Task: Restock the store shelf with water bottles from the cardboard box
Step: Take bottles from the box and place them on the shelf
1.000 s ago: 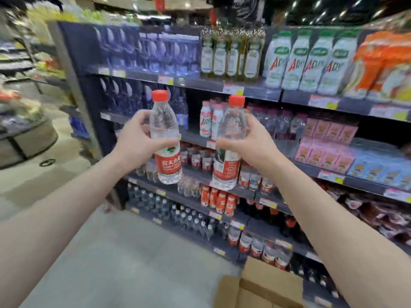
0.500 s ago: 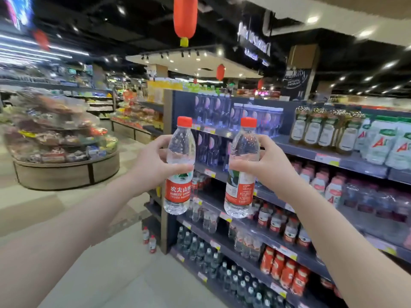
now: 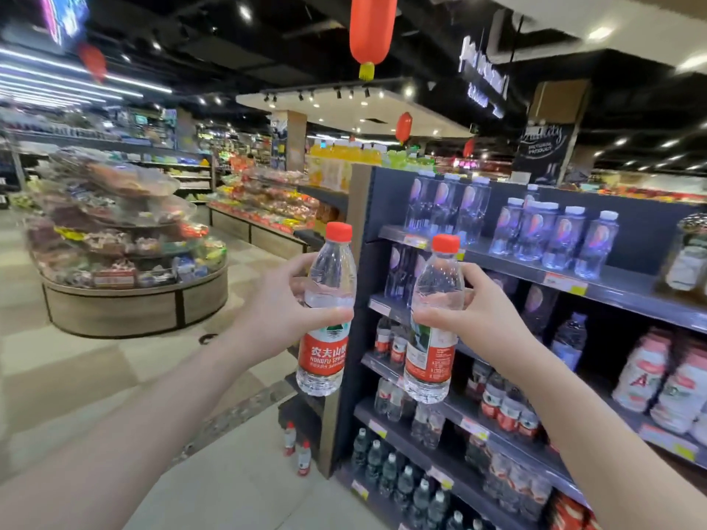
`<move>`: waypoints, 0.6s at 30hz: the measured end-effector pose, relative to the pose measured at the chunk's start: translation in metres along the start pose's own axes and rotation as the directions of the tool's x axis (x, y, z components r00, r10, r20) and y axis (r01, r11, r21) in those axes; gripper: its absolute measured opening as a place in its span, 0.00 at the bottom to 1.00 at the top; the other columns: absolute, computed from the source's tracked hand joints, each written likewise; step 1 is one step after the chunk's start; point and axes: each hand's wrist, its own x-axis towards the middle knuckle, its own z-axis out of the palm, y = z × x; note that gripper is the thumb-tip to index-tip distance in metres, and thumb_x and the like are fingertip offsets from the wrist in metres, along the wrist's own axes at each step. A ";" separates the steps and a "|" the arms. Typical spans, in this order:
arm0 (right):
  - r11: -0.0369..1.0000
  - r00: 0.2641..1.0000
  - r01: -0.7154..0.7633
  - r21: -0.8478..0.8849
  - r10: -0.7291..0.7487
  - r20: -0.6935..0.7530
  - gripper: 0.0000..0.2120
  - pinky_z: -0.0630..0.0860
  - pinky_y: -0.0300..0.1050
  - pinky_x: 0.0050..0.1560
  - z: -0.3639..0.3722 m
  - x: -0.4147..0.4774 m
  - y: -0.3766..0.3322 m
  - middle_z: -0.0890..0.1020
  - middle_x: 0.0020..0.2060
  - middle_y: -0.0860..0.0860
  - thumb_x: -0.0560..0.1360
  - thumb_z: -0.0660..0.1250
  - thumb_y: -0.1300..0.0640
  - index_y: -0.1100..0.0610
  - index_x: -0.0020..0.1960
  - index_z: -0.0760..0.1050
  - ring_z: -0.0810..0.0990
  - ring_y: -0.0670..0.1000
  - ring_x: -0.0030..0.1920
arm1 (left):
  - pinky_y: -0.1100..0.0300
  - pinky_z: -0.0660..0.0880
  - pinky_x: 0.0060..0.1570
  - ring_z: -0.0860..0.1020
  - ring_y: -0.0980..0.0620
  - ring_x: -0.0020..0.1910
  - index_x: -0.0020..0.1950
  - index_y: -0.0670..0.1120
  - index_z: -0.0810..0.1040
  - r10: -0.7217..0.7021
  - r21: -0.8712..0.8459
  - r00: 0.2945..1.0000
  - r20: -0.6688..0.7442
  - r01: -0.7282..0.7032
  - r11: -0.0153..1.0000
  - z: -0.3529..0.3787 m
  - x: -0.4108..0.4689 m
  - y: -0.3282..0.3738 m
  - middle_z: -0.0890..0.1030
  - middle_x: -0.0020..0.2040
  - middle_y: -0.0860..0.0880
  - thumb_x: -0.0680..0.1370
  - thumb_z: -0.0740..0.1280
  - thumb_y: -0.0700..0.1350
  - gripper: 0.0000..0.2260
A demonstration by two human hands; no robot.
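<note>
Head camera view of a supermarket aisle, with two bare forearms reaching in from the bottom corners of the frame. At centre, the left hand [image 3: 279,319] grips a clear plastic water bottle with a red cap and red label [image 3: 324,350], fingers and thumb curled round its body just above the label. Just right of it, the right hand [image 3: 476,319] holds a second clear red-capped water bottle [image 3: 431,353] the same way, fingers wrapped round its upper body. Both bottles are roughly upright, near each other but apart, raised in front of the end of a dark grey store shelf [image 3: 619,290] that fills the right half of the frame. Its tiers carry rows of clear bottles and white drink bottles. Two small red-capped bottles [image 3: 296,451] stand on the pale floor [image 3: 229,491] at the shelf's foot, lower centre. A round wooden display stand [image 3: 134,307] heaped with packaged goods sits at mid left. A red lantern [image 3: 373,28] hangs at top centre.
</note>
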 end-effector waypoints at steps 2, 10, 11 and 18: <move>1.000 1.000 -0.007 -0.009 0.007 -0.001 0.30 0.83 0.42 0.46 0.020 0.034 0.012 0.89 0.47 0.45 0.69 0.82 0.58 0.41 0.65 0.74 0.88 0.46 0.47 | 0.61 0.81 0.47 0.86 0.60 0.49 0.59 0.71 0.73 -0.012 0.003 0.999 -0.033 0.012 1.000 -0.009 0.026 -0.031 0.87 0.52 0.57 0.67 0.85 0.45 0.33; 1.000 1.000 -0.010 0.017 0.010 -0.022 0.31 0.83 0.50 0.52 0.077 0.173 0.061 0.89 0.46 0.48 0.68 0.82 0.60 0.44 0.66 0.75 0.89 0.47 0.47 | 0.57 0.83 0.49 0.87 0.59 0.48 0.74 0.59 0.73 -0.034 0.071 0.999 0.005 0.034 0.997 -0.038 0.158 -0.125 0.88 0.52 0.55 0.66 0.85 0.50 0.39; 1.000 1.000 -0.011 0.017 0.011 -0.018 0.31 0.83 0.50 0.51 0.085 0.188 0.065 0.89 0.46 0.48 0.68 0.83 0.60 0.45 0.66 0.74 0.89 0.47 0.47 | 0.62 0.82 0.46 0.86 0.61 0.47 0.73 0.59 0.74 -0.023 0.080 1.000 0.009 0.023 0.997 -0.041 0.172 -0.133 0.87 0.51 0.57 0.66 0.85 0.50 0.38; 0.999 0.998 -0.051 0.002 0.051 -0.037 0.32 0.79 0.43 0.48 0.124 0.278 0.096 0.89 0.47 0.42 0.69 0.83 0.56 0.42 0.68 0.73 0.88 0.42 0.47 | 0.64 0.81 0.45 0.85 0.65 0.48 0.69 0.60 0.76 0.006 0.087 0.999 0.040 -0.009 0.996 -0.051 0.271 -0.185 0.86 0.49 0.65 0.67 0.85 0.48 0.34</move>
